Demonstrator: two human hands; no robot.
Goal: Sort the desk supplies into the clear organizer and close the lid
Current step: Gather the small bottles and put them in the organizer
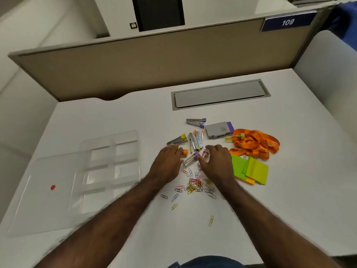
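The clear organizer (110, 163) lies on the desk's left side, its lid (44, 194) folded open toward me with a red dot on it. A pile of small staplers (195, 141) sits mid-desk, with coloured paper clips (195, 185) scattered nearer me. My left hand (167, 163) rests palm down over an orange-capped stapler (185, 152). My right hand (216, 161) lies beside it, fingers on a pink-capped stapler (205, 153). Between the hands lies a purple-capped stapler (191, 159). Whether either hand grips anything is hidden by the hand itself.
Orange lanyards (255, 144) lie tangled to the right, with green and yellow sticky notes (251, 171) below them and a grey-purple box (219, 129) above. A grey cable hatch (220, 94) sits in the desk farther back. A beige partition (135, 70) bounds the rear.
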